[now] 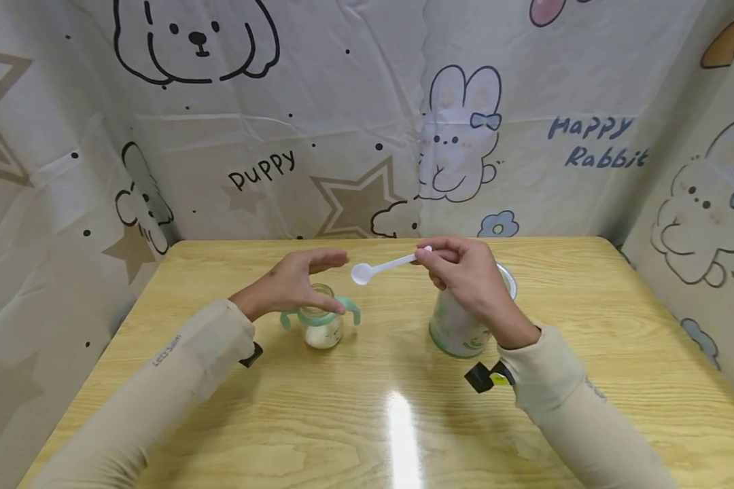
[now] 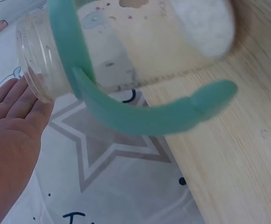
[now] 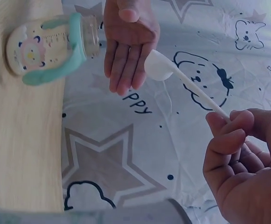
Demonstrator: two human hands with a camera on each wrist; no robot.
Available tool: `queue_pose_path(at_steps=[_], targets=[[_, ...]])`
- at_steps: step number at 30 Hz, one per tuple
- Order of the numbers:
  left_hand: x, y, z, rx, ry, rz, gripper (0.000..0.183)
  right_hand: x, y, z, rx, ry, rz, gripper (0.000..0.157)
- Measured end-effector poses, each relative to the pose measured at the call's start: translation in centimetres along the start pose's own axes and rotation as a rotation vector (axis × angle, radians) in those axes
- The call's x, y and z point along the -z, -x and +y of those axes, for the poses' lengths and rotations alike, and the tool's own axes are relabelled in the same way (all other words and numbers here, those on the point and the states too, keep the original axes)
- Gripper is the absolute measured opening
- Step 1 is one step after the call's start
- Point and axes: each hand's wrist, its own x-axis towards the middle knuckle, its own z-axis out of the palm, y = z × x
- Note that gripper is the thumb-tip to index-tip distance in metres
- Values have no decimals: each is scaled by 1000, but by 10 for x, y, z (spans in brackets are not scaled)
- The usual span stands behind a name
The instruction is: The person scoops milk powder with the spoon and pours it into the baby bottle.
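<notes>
Between thumb and fingers, my right hand (image 1: 472, 277) pinches the handle end of a white measuring scoop (image 1: 362, 274). The scoop's bowl points left, toward my left hand (image 1: 281, 284); whether it holds anything I cannot tell. That left hand is held over and beside an uncapped baby bottle (image 1: 323, 335), its fingers extended and thumb apart, gripping nothing. The clear bottle stands upright with a green two-handled ring (image 2: 140, 119) around its neck. White powder (image 2: 205, 25) lies at its bottom. Below and behind the right hand stands a pale tin (image 1: 449, 329) with green markings, partly hidden by the hand.
A light wood-grain table (image 1: 355, 421) carries the bottle and the tin, with a strip of glare near its front. A cartoon-printed white cloth (image 1: 355, 102) hangs behind the table and along both sides.
</notes>
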Motion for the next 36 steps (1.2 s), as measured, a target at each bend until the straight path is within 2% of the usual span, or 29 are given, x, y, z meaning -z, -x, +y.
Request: queue_pose_path(at_steps=[13, 21, 28, 36], targets=[[-10, -12, 12, 11, 91, -30, 95, 33, 6, 0, -5, 37, 45, 33], [-21, -22, 20, 11, 138, -29, 95, 54, 11, 7, 32, 85, 145, 32], [-34, -31, 30, -17, 154, -35, 95, 71, 15, 12, -9, 145, 195, 41], [-50, -39, 40, -13, 149, -44, 97, 85, 19, 16, -52, 182, 229, 44]])
